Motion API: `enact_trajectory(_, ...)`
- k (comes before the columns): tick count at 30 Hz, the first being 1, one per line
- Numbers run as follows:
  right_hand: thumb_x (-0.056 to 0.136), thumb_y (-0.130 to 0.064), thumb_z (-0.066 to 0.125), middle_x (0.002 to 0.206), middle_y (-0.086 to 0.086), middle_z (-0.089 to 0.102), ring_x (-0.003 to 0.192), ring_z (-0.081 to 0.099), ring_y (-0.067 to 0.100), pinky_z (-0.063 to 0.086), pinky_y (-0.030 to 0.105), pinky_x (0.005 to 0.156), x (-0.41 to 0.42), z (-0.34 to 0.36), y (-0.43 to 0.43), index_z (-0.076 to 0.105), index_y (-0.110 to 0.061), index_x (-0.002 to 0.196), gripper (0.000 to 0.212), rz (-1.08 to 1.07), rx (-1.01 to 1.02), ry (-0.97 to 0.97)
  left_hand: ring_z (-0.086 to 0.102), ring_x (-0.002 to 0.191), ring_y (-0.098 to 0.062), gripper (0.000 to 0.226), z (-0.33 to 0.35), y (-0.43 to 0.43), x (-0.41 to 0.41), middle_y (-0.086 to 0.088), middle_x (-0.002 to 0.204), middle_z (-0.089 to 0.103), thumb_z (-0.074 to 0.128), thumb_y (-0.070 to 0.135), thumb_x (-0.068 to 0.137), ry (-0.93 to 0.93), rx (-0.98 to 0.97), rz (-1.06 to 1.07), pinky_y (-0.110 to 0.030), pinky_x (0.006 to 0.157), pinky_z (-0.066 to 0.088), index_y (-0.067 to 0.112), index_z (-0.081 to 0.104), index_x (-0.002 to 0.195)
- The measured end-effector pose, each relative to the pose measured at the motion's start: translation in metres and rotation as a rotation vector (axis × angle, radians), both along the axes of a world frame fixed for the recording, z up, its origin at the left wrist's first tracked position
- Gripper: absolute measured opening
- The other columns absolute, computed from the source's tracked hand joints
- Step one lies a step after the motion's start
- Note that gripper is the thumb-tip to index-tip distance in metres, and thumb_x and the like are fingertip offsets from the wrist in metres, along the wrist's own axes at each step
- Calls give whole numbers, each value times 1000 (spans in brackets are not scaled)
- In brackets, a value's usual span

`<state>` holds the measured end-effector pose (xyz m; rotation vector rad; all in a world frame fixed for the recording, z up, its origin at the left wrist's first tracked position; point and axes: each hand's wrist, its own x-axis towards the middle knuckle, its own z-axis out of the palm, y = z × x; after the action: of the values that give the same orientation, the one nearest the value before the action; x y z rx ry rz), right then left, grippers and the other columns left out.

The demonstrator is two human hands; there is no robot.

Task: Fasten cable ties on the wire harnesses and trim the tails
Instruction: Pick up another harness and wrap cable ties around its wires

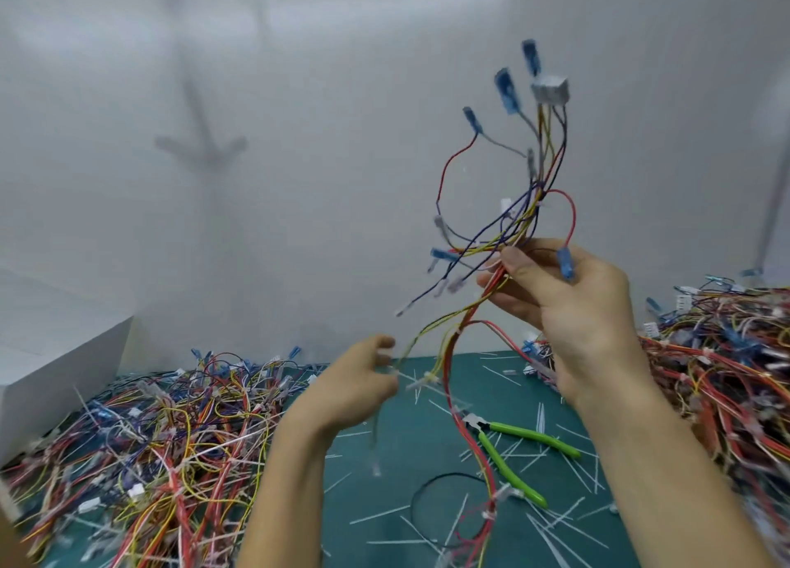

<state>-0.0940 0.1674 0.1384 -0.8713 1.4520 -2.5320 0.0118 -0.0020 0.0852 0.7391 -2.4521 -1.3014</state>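
The right hand (568, 306) is gripping the wire harness (537, 195) at mid-length, thumb and fingers closed round the bundle; it is holding the harness raised above the green mat (427, 448), connector ends fanning upward, the lower run hanging down to the mat. The left hand (355, 381) is sitting beside a yellow branch of that run with fingers curled; blur is preventing any finding on whether it is pinching the wire or holding nothing. White cable ties (427, 380) are showing at several places along the hanging run; one appears to be carrying an uncut tail. The green-handled cutters (513, 443) are lying on the mat, touched by neither hand; cut tails (543, 418) are littering the mat around them. Harness piles are lying to the left (149, 439) and right (718, 353); which pile is finished cannot be told. In the inspector's judgement, the batch is well under way; this harness is looking largely tied, with checking and some trimming remaining.
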Motion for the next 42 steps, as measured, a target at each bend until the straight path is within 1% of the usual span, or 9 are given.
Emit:
enact_trajectory(3,92,-5,66,68,-1,74,66,74,16,58,21,59,-2,-4,-4,67,-13,85,10,-21,43,35,52,126,-18,61,18,2,4,0,139,54,40,-12,88,302,-103,140,-37,106,43,21,46,138)
enact_trajectory(6,91,-6,68,74,4,76,67,75,18,59,23,60,-2,-9,-9,69,-13,87,8,-37,78,50,64,109,-6,48,40,13,17,9,116,68,48,-10,87,769,-138,205,-33,96,52,22,62,119)
enact_trajectory(9,90,-8,70,80,7,76,70,75,20,60,25,62,0,-13,-15,71,-15,86,8,-55,126,92,68,102,-6,32,57,27,29,11,104,74,56,3,89,973,-222,115,-25,86,55,26,71,105)
enact_trajectory(19,86,-8,75,74,6,75,69,75,22,62,33,66,13,-23,-30,74,-19,78,13,80,314,282,70,83,-2,7,52,32,13,9,86,77,72,18,88,869,-56,33,-13,76,51,24,74,92)
enact_trajectory(23,87,-14,74,77,-1,76,72,75,14,61,30,68,17,-30,-36,77,-20,86,7,102,386,392,69,86,5,12,48,26,15,12,92,77,69,16,89,839,-23,-53,-5,72,48,22,75,98)
enact_trajectory(29,91,-18,69,96,-8,78,93,72,7,57,30,88,6,-30,-33,76,-23,107,18,252,581,513,74,86,-23,10,41,17,17,-4,87,74,61,17,91,894,153,-101,-25,74,58,13,67,98)
enact_trajectory(33,94,-18,65,94,-6,77,93,71,8,56,30,87,-12,-37,-29,72,-23,106,15,196,682,395,73,75,-20,13,39,14,14,0,77,68,54,15,97,897,111,-93,-26,73,58,9,63,104)
enact_trajectory(38,99,-24,51,119,5,67,110,62,26,50,37,89,-34,-72,-37,62,-19,120,25,-284,1428,727,65,72,-13,17,37,13,11,1,77,65,56,13,96,859,140,-116,-25,71,57,10,68,108)
enact_trajectory(42,99,-31,52,126,9,62,116,57,30,46,40,88,-40,-104,-44,55,-15,120,27,-188,1825,760,65,72,-12,17,36,12,10,2,74,65,56,14,96,814,160,-123,-29,73,58,12,69,107)
